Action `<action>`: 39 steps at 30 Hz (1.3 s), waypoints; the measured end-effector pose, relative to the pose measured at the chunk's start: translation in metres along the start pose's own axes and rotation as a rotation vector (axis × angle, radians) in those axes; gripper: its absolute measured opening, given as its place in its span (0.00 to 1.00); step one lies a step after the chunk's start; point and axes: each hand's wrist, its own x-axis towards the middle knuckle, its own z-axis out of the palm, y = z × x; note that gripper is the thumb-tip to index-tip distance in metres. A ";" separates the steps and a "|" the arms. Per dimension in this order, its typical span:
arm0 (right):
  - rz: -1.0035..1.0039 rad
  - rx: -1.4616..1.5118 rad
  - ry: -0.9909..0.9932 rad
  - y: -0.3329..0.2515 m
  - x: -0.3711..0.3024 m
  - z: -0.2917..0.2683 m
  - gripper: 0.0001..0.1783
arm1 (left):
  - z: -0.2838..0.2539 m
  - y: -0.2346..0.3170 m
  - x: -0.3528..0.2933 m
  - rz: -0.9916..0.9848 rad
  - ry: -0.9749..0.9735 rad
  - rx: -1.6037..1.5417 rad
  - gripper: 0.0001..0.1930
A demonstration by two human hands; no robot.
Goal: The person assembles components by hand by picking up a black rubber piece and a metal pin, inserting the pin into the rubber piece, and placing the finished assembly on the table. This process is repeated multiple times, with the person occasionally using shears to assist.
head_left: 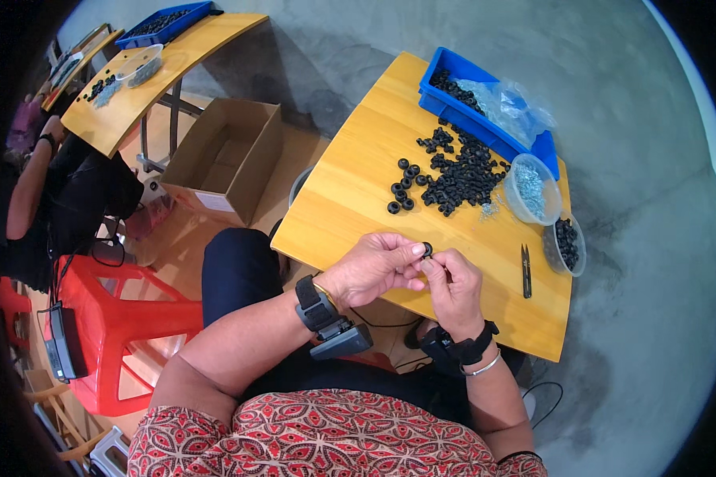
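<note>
Over the near edge of the wooden table, my left hand (375, 267) pinches a small round black part (427, 248) between thumb and fingers. Against its lower side, my right hand (456, 292) is closed in a pinch; whatever lies between those fingertips is too small to make out. Just beyond my hands sit several loose round black parts (406, 180). A spread heap of small black pieces (463, 176) lies to their right. Black-handled thread snips (526, 272) rest on the table to the right of my right hand.
On the wooden table (334, 187), a blue tray (431, 102) holds black parts and a plastic bag (501, 99). Clear tubs hold bluish bits (531, 191) and black parts (566, 241). Leftward are a cardboard box (250, 171), a red stool (95, 318) and a co-worker's arm (30, 183).
</note>
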 end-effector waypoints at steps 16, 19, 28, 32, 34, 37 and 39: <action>0.022 0.107 -0.073 0.004 -0.004 -0.007 0.07 | -0.005 0.008 -0.002 -0.118 -0.042 0.020 0.07; 0.019 0.087 -0.067 0.004 -0.005 -0.008 0.07 | -0.006 0.009 -0.004 -0.145 -0.068 0.028 0.06; 0.045 0.197 -0.065 0.002 -0.002 -0.007 0.06 | -0.010 0.006 -0.001 -0.130 -0.126 0.004 0.08; 0.075 0.211 -0.110 0.005 -0.006 -0.010 0.06 | -0.008 0.004 -0.004 -0.103 -0.118 0.028 0.09; 0.056 0.208 -0.102 0.008 -0.005 -0.011 0.06 | -0.008 0.006 -0.002 -0.109 -0.122 0.020 0.09; 0.058 0.203 -0.095 0.007 -0.007 -0.011 0.06 | -0.007 0.004 -0.002 -0.103 -0.120 0.028 0.08; 0.079 0.199 -0.091 0.004 -0.005 -0.010 0.06 | -0.006 0.006 -0.002 -0.095 -0.118 0.048 0.08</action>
